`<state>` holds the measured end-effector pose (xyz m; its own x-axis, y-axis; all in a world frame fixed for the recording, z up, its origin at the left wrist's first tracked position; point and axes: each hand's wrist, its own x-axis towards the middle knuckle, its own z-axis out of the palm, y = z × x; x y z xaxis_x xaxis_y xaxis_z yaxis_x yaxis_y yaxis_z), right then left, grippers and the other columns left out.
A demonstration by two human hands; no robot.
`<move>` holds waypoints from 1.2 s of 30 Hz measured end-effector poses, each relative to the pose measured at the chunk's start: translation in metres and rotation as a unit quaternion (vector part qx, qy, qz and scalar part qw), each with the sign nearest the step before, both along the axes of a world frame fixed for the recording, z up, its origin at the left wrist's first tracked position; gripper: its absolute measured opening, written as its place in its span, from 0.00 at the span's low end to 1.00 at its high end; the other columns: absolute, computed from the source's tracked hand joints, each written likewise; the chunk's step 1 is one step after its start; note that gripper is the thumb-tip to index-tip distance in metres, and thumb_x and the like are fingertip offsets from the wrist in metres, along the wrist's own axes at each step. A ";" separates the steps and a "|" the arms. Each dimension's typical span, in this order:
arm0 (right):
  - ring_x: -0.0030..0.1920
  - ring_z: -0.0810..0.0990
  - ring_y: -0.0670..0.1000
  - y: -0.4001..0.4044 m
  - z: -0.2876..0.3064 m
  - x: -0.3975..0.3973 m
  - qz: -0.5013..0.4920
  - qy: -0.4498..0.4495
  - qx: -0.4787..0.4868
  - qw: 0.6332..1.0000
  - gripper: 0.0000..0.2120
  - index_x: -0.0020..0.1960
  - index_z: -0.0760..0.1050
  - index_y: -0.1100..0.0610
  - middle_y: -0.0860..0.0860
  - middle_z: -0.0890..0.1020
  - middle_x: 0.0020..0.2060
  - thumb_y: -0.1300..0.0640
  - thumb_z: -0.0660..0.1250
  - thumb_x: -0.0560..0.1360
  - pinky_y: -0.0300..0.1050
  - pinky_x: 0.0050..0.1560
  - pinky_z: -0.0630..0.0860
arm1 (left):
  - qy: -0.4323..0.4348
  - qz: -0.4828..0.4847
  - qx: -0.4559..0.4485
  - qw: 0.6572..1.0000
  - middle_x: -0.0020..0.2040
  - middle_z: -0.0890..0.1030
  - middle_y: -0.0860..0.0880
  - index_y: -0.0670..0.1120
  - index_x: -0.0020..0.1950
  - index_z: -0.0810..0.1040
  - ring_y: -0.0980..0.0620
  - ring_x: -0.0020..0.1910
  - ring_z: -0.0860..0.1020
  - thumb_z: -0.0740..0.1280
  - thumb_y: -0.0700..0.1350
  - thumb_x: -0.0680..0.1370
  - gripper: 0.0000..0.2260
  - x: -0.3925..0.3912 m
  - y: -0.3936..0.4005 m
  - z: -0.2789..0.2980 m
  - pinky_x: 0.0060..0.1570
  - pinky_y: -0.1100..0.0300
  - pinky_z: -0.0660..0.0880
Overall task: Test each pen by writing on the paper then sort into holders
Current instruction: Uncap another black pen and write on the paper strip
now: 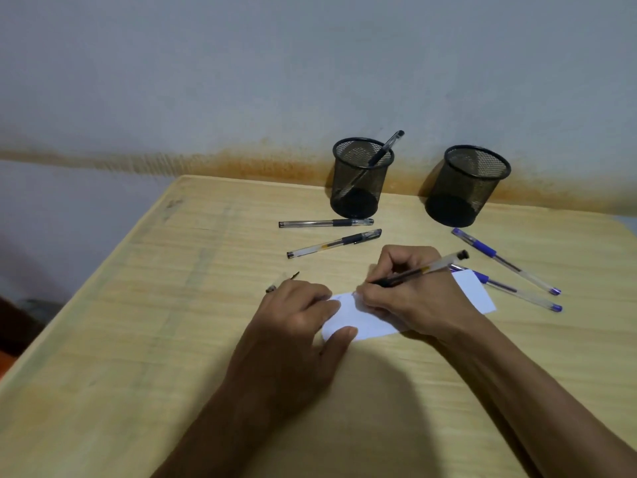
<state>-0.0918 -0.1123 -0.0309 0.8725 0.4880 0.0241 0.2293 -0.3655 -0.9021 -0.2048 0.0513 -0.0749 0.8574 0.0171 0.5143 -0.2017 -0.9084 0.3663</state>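
My right hand grips a black pen with its tip down on the small white paper. My left hand rests on the paper's left end and holds a pen cap between its fingers. Two black pens lie in front of the left mesh holder, which holds one black pen. The right mesh holder looks empty. Two blue pens lie to the right of the paper.
The wooden table stands against a grey wall with a rust-coloured stain. Its left edge runs diagonally from the far corner toward me. Both holders stand near the far edge.
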 end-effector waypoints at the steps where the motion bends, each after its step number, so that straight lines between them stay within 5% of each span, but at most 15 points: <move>1: 0.34 0.84 0.60 0.000 -0.001 0.000 0.004 -0.008 -0.004 1.000 0.06 0.37 0.80 0.65 0.58 0.85 0.32 0.68 0.77 0.67 0.47 0.33 0.82 | 0.013 0.000 -0.006 1.000 0.51 0.83 0.46 0.44 0.52 0.84 0.46 0.51 0.79 0.69 0.54 0.75 0.15 0.000 0.000 0.001 0.51 0.48 0.76; 12: 0.33 0.83 0.64 0.002 -0.006 0.002 0.010 -0.014 0.006 1.000 0.07 0.36 0.78 0.66 0.59 0.83 0.29 0.70 0.76 0.66 0.59 0.32 0.81 | 0.045 -0.005 -0.033 0.998 0.52 0.83 0.47 0.45 0.49 0.84 0.46 0.50 0.79 0.68 0.54 0.74 0.14 0.003 0.001 0.005 0.50 0.48 0.76; 17: 0.30 0.83 0.58 0.002 -0.007 0.001 0.009 -0.033 0.004 0.999 0.07 0.36 0.79 0.64 0.57 0.84 0.30 0.68 0.77 0.67 0.49 0.30 0.81 | 0.046 -0.002 -0.040 0.998 0.52 0.83 0.48 0.45 0.49 0.84 0.47 0.50 0.79 0.69 0.53 0.74 0.13 0.002 0.001 0.005 0.51 0.47 0.75; 36: 0.30 0.82 0.56 0.000 -0.008 0.001 0.008 -0.055 0.014 0.998 0.07 0.35 0.78 0.66 0.56 0.82 0.27 0.68 0.76 0.67 0.46 0.29 0.79 | 0.040 -0.003 -0.047 0.998 0.52 0.83 0.48 0.45 0.50 0.84 0.47 0.50 0.79 0.69 0.54 0.74 0.13 0.003 0.000 0.003 0.50 0.48 0.76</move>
